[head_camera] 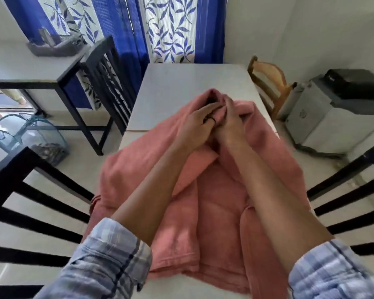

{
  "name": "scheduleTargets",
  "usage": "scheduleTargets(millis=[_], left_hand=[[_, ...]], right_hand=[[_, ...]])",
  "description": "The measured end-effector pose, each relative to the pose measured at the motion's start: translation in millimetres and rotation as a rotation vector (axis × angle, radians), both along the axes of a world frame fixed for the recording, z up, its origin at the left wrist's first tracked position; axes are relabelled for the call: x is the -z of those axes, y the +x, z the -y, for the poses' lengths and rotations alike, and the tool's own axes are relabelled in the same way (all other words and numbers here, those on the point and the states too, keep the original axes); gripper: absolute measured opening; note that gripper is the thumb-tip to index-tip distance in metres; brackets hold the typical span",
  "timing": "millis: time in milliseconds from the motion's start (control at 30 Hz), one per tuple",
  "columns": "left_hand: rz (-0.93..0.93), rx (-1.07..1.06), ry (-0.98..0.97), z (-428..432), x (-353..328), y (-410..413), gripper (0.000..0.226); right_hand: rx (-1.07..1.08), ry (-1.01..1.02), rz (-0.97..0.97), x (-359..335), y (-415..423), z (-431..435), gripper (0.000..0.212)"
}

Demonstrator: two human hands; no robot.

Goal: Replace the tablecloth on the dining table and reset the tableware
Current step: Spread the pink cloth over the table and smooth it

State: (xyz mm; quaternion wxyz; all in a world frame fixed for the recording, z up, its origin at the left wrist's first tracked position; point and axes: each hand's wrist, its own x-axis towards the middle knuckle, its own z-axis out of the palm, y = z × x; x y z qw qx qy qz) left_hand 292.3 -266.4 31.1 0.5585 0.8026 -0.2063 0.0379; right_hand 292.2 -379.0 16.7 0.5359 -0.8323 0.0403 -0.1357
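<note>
Watching through the head camera. Both hands are meeting on the pink tablecloth [214, 201]. The left hand [200, 124] and right hand [231, 124] are touching side by side, with the fingers [213, 108] closing narrowly round one raised fold at the cloth's far end. Blur is hiding the thumbs, so I am judging the grip from the bunched fabric.

On the near side of the fingers, the rest of the cloth is lying crumpled on the white table [192, 83] in loose overlapping folds. One corner is spilling off the table edge, down and left of the fingers. Beyond the fingers the table top is running on toward the blue curtains [171, 29]. Dark chairs [20, 201] are standing to either side of the fingers.

Handling, as I am reading it: soft, limp and light, with a thick towel-like weave that is not holding any shape. A mid-fold pinch is only going to drag a lump. I would be looking for the hem and taking two corners, hands well apart, to spread it.
</note>
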Motion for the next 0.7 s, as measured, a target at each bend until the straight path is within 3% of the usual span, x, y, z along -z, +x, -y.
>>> scheduleTargets(millis=[67,200,267,333,433,500,533,600,700], left_hand=[[-0.086,0.013,-0.023,-8,30,-4,0.049],[0.174,-0.298,0.216,-15,86,-31,0.046],[0.149,-0.306,0.232,-16,118,-47,0.037],[0.04,-0.195,0.31,-18,147,-55,0.026],[-0.09,-0.111,0.547,-21,173,-55,0.032],[-0.12,-0.052,0.678,-24,184,-55,0.047],[-0.137,-0.013,0.773,-26,189,-55,0.051],[-0.179,0.056,0.934,-29,202,-58,0.062],[-0.214,0.083,1.056,-34,217,-65,0.072]], right_hand=[[0.115,-0.005,-0.108,31,10,-1,0.015],[0.247,0.282,-0.29,63,40,0,0.021],[0.194,0.423,-0.445,56,62,2,0.02],[0.18,0.486,-0.472,39,99,5,0.031],[0.082,0.492,-0.134,-8,154,7,0.051],[-0.052,0.491,0.019,-21,175,9,0.098],[-0.088,0.471,0.058,-21,173,9,0.11],[-0.052,0.327,0.07,-4,154,4,0.106],[0.003,0.11,0.065,80,93,-4,0.09]])
